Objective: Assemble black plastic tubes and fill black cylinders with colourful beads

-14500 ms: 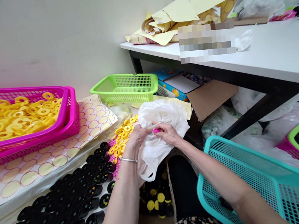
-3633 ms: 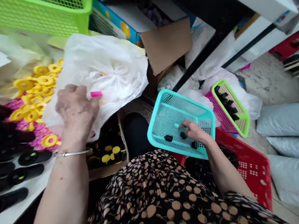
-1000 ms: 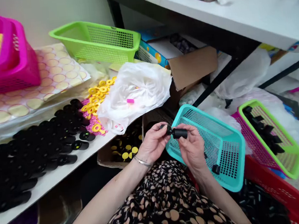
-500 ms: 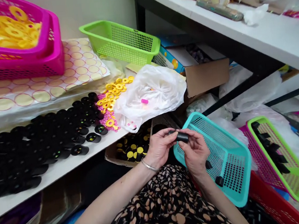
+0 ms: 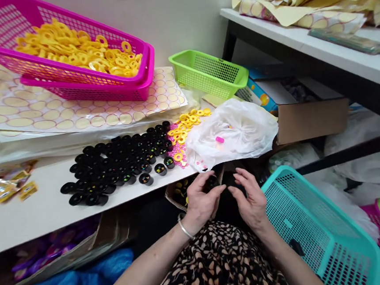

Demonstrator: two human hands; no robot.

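Observation:
My left hand [image 5: 202, 199] is curled in front of my lap. A short black cylinder [image 5: 211, 182] shows dimly between its thumb and fingers, hard to separate from the dark background. To its right, my right hand [image 5: 252, 201] has its thumb and fingers apart, with nothing visible between them. Behind the left hand is a cardboard box [image 5: 172, 199] with black and yellow pieces. Rows of black cups [image 5: 121, 159], some with coloured bits inside, stand on the white table [image 5: 46, 217]. Yellow rings [image 5: 184, 127] and small pink pieces [image 5: 181, 151] lie beside them.
A white plastic bag [image 5: 241, 124] with a pink piece on it lies at the table edge. A turquoise basket [image 5: 337, 231] stands to my right. A magenta basket [image 5: 105, 90] of yellow rings and a green basket [image 5: 204, 77] stand behind. Another table [image 5: 301, 48] rises at right.
The view has swung left. Both hands were together on a black cylinder; now they are apart, and the right hand has come off it.

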